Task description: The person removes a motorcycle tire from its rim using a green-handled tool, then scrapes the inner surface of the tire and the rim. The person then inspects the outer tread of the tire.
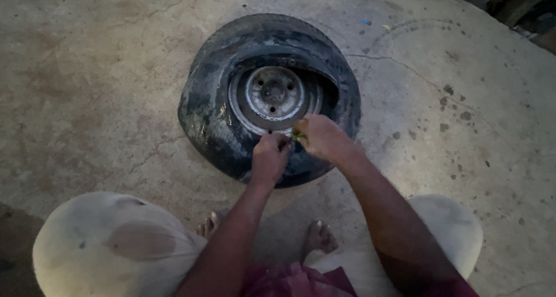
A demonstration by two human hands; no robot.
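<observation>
- Tyre on steel rim: flat on concrete floor
- Left hand: fingers clenched at near bead
- Right hand: pinching small green item; likely slips or drops, fingers pinched

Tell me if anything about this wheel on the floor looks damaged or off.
Yes. The tyre sags, its upper sidewall pulled away from the steel rim, leaving a dark gap at the upper right. Both hands, left hand and right hand, meet at its near edge. The concrete floor is cracked and stained.

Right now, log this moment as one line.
left hand: on tyre near rim | right hand: pinching small green thing | tyre flat on floor
</observation>
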